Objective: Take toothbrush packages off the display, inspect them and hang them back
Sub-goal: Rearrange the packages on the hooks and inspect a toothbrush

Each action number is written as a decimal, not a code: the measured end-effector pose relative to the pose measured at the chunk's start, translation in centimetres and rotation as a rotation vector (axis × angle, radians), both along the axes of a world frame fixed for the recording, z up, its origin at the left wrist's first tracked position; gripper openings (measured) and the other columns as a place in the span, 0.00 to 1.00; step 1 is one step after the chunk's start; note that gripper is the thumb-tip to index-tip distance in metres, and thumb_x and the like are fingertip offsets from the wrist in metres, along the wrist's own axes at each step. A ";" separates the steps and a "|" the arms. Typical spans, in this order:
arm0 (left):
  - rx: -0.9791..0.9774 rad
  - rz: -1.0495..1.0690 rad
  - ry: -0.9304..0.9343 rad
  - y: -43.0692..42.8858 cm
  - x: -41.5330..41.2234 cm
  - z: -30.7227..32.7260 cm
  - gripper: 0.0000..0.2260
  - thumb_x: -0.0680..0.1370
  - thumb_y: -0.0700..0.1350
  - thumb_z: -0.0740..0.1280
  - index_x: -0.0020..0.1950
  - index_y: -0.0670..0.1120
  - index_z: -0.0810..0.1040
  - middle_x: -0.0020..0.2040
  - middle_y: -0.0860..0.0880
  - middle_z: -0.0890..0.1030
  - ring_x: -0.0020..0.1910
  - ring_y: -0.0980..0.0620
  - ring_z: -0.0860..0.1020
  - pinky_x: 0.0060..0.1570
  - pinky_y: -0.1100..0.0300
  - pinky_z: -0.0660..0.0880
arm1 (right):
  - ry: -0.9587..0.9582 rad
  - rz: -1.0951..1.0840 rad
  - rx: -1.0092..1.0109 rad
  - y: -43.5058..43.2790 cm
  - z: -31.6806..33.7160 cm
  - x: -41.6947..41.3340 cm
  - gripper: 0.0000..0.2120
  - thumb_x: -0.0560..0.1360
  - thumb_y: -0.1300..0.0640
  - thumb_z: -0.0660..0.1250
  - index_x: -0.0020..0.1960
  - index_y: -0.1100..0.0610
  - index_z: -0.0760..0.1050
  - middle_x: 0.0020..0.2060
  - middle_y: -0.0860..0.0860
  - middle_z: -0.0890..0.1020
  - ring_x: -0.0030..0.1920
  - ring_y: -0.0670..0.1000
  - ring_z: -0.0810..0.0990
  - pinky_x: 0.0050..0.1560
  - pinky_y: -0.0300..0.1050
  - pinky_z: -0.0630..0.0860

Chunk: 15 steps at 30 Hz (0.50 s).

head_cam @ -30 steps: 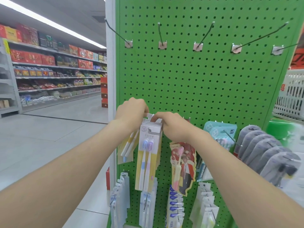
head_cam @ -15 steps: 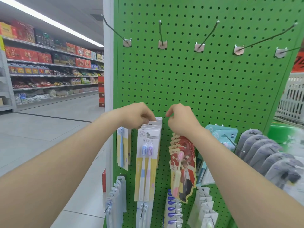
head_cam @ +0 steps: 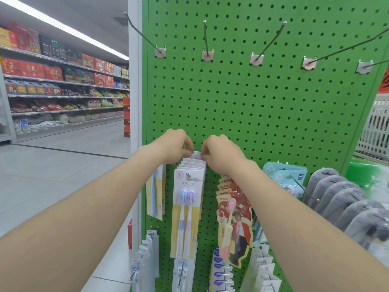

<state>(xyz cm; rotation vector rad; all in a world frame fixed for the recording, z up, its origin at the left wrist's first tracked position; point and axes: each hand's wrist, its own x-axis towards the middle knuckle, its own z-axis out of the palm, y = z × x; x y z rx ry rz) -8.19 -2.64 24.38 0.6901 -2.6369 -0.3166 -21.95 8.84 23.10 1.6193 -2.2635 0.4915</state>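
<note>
A row of yellow-and-white toothbrush packages (head_cam: 186, 209) hangs on one hook of the green pegboard (head_cam: 252, 106); the front pack shows a blue and a purple brush. My left hand (head_cam: 173, 145) and my right hand (head_cam: 221, 153) both pinch the white top edge of the rearmost package (head_cam: 197, 155), close to the board. Another yellow pack (head_cam: 155, 194) hangs just left, partly behind my left forearm.
Red character toothbrush packs (head_cam: 233, 220) hang right of the row, then teal packs (head_cam: 284, 175) and grey items (head_cam: 347, 203). Bare long hooks (head_cam: 207, 39) stick out above. More packs (head_cam: 145, 258) hang below. A store aisle with stocked shelves (head_cam: 63, 85) lies left.
The package that was tilted off to the left a second ago now hangs straight. Both hands have moved back along the row and come together at the top of the rearmost package.
</note>
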 end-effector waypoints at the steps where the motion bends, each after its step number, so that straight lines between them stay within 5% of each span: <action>1: -0.004 -0.003 -0.002 0.0 0.0 -0.1 0.07 0.84 0.43 0.71 0.61 0.45 0.86 0.53 0.49 0.84 0.37 0.60 0.76 0.46 0.60 0.75 | 0.001 -0.001 -0.013 -0.2 0.0 -0.1 0.02 0.82 0.58 0.70 0.52 0.53 0.82 0.49 0.53 0.83 0.47 0.57 0.83 0.51 0.57 0.83; 4: 0.004 0.016 0.042 -0.3 0.1 -0.3 0.05 0.82 0.43 0.74 0.56 0.43 0.87 0.47 0.49 0.86 0.36 0.55 0.81 0.40 0.62 0.77 | -0.031 0.015 -0.070 -0.5 0.1 -0.2 0.02 0.81 0.57 0.71 0.50 0.52 0.83 0.47 0.52 0.84 0.46 0.56 0.83 0.51 0.58 0.84; 8: 0.066 0.056 0.092 -0.5 0.9 -0.4 0.03 0.81 0.41 0.75 0.52 0.42 0.87 0.40 0.48 0.86 0.37 0.48 0.87 0.44 0.52 0.86 | -0.085 0.058 -0.079 -0.2 0.5 -0.2 0.05 0.82 0.60 0.70 0.53 0.54 0.85 0.49 0.53 0.86 0.47 0.54 0.83 0.52 0.58 0.84; 11: 0.054 0.127 0.108 -0.1 2.0 -0.3 0.03 0.81 0.39 0.75 0.48 0.42 0.87 0.36 0.52 0.83 0.36 0.46 0.88 0.46 0.51 0.86 | -0.064 0.050 -0.093 0.3 0.8 0.0 0.14 0.82 0.66 0.63 0.60 0.55 0.84 0.52 0.55 0.86 0.35 0.47 0.74 0.45 0.52 0.82; 15: -0.016 0.253 0.190 1.2 3.1 -0.7 0.04 0.79 0.37 0.73 0.46 0.42 0.87 0.33 0.51 0.81 0.34 0.47 0.83 0.47 0.50 0.85 | -0.082 0.053 -0.186 1.6 0.4 1.6 0.18 0.80 0.66 0.60 0.62 0.55 0.83 0.42 0.53 0.83 0.30 0.45 0.67 0.44 0.51 0.82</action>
